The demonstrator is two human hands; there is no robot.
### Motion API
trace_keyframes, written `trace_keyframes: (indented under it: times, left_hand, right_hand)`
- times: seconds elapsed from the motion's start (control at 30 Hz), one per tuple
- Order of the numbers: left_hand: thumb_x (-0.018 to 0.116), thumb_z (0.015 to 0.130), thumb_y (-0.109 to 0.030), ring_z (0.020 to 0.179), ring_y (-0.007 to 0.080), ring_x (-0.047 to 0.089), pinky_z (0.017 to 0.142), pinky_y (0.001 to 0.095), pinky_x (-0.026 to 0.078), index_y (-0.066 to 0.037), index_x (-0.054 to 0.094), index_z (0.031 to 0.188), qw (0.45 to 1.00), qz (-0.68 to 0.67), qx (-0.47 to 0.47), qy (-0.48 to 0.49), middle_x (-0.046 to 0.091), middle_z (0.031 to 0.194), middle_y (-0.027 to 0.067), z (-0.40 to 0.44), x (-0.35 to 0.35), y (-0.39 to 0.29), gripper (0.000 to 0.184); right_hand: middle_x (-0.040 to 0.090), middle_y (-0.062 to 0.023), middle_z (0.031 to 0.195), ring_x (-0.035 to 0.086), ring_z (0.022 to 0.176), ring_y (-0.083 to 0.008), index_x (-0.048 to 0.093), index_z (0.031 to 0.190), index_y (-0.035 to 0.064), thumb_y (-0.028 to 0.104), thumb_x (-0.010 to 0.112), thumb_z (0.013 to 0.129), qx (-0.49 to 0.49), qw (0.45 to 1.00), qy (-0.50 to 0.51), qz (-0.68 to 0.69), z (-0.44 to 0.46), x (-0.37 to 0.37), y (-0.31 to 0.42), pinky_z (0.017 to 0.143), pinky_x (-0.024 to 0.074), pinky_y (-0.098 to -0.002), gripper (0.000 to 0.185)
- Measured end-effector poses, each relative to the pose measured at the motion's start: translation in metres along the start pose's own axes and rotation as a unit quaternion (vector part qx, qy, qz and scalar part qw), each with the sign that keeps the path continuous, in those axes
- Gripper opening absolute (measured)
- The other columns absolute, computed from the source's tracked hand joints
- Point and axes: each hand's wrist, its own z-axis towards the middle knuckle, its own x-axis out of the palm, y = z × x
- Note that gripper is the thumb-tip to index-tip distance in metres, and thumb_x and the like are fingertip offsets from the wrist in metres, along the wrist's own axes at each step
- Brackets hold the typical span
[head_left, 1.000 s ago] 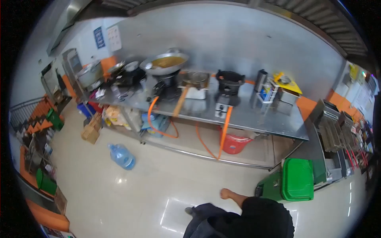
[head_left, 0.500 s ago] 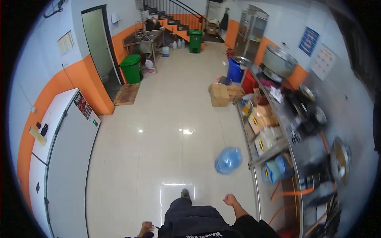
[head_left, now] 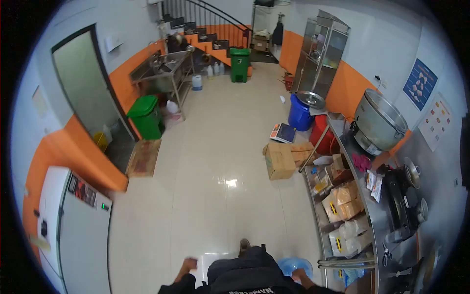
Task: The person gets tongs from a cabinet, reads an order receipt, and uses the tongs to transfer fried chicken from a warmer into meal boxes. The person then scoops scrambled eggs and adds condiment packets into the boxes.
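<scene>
My left hand [head_left: 188,265] hangs at the lower middle, left of my dark apron [head_left: 245,272], with its fingers curled and nothing visible in them. My right hand [head_left: 298,274] is low on the other side, loosely closed. Behind it in the view, a large clear-blue water bottle [head_left: 304,263] lies on the floor. They overlap in the picture, but contact between them is not visible. One shoe [head_left: 244,243] shows ahead of the apron.
To the right is a steel table [head_left: 360,193] with a large pot [head_left: 379,120], gas stove [head_left: 396,203] and loaded lower shelf. Cardboard boxes [head_left: 280,160], a scale [head_left: 283,133] and a blue barrel [head_left: 299,112] stand ahead. Left are a white freezer [head_left: 83,235] and green bin [head_left: 146,117].
I have moved forward along the floor. The blue bottle has gone from ahead of me to beside my right hand. My left hand has swung forward and my right hand back.
</scene>
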Motion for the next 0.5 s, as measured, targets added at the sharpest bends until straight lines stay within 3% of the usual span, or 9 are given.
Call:
trace_keyframes:
  times: [0.03,0.07,0.1,0.13,0.17,0.2,0.3,0.4,0.5]
  left_hand:
    - [0.062,0.067,-0.032,0.092,0.0321,0.065,0.076,0.0454,0.052,-0.013,0.068,0.098,0.993,-0.070,-0.032,-0.091,0.068,0.098,0.0133,-0.014,-0.012,-0.001,0.037]
    - [0.057,0.072,-0.031,0.098,0.0332,0.063,0.080,0.0454,0.052,-0.011,0.065,0.106,0.994,-0.036,-0.087,-0.052,0.066,0.105,0.0151,-0.012,0.000,0.011,0.041]
    - [0.055,0.078,-0.037,0.101,0.0326,0.062,0.086,0.0437,0.050,-0.011,0.065,0.110,0.980,-0.064,-0.079,-0.171,0.064,0.112,0.0140,-0.003,0.015,0.028,0.042]
    - [0.056,0.078,-0.037,0.100,0.0328,0.062,0.086,0.0437,0.050,-0.011,0.065,0.109,0.939,-0.274,-0.184,-0.099,0.064,0.111,0.0139,-0.009,0.010,0.022,0.041]
    - [0.056,0.078,-0.037,0.099,0.0330,0.062,0.085,0.0437,0.050,-0.011,0.065,0.108,0.887,-0.381,-0.254,-0.063,0.064,0.110,0.0139,-0.005,-0.017,0.019,0.040]
    - [0.057,0.078,-0.036,0.099,0.0331,0.062,0.085,0.0437,0.050,-0.010,0.065,0.107,0.862,-0.419,-0.281,-0.056,0.065,0.108,0.0138,0.011,-0.046,0.024,0.040]
    - [0.059,0.078,-0.036,0.097,0.0336,0.063,0.083,0.0437,0.051,-0.010,0.066,0.104,0.832,-0.456,-0.309,-0.064,0.065,0.105,0.0137,0.087,-0.125,0.068,0.037]
    - [0.060,0.078,-0.035,0.094,0.0341,0.063,0.082,0.0437,0.051,-0.009,0.067,0.101,0.816,-0.469,-0.326,-0.092,0.066,0.101,0.0135,0.171,-0.223,0.139,0.035]
    - [0.062,0.078,-0.034,0.092,0.0346,0.063,0.081,0.0437,0.051,-0.008,0.068,0.098,0.817,-0.454,-0.329,-0.134,0.067,0.097,0.0134,0.246,-0.325,0.225,0.033]
  right_hand:
    - [0.070,-0.0070,0.077,0.067,0.074,-0.0226,0.073,0.073,0.0150,0.038,0.064,0.071,-0.131,0.983,0.009,-0.125,0.029,-0.084,0.025,0.066,0.0512,-0.0409,0.025]
    - [0.069,-0.0084,0.073,0.066,0.068,-0.0252,0.072,0.072,0.0125,0.038,0.063,0.070,-0.158,0.975,0.055,-0.146,0.053,-0.175,0.061,0.063,0.0513,-0.0401,0.027]
    - [0.067,-0.0121,0.074,0.065,0.067,-0.0292,0.070,0.071,0.0080,0.040,0.055,0.079,-0.164,0.977,-0.064,-0.120,0.147,-0.203,0.055,0.066,0.0513,-0.0413,0.037]
    - [0.069,-0.0144,0.083,0.066,0.083,-0.0283,0.072,0.077,0.0088,0.037,0.058,0.074,-0.138,0.987,-0.024,-0.073,0.145,-0.313,0.112,0.077,0.0505,-0.0412,0.032]
    - [0.067,-0.0177,0.095,0.063,0.093,-0.0316,0.072,0.087,0.0079,0.032,0.057,0.074,-0.166,0.976,-0.115,-0.085,0.191,-0.382,0.140,0.087,0.0476,-0.0418,0.031]
    - [0.066,-0.0196,0.101,0.062,0.095,-0.0353,0.069,0.097,0.0059,0.026,0.057,0.074,-0.263,0.901,-0.343,0.044,0.257,-0.424,0.154,0.090,0.0463,-0.0423,0.033]
    - [0.066,-0.0180,0.096,0.063,0.092,-0.0315,0.067,0.097,0.0027,0.021,0.056,0.077,-0.174,0.909,-0.239,0.294,0.247,-0.668,0.291,0.084,0.0491,-0.0413,0.029]
    - [0.067,-0.0163,0.085,0.065,0.082,-0.0284,0.068,0.093,0.0029,0.017,0.053,0.080,-0.257,0.913,-0.276,0.158,0.336,-0.788,0.349,0.075,0.0520,-0.0396,0.024]
    - [0.066,-0.0168,0.073,0.065,0.063,-0.0270,0.069,0.087,0.0032,0.015,0.050,0.083,-0.155,0.928,-0.185,0.285,0.383,-0.855,0.380,0.064,0.0531,-0.0382,0.022]
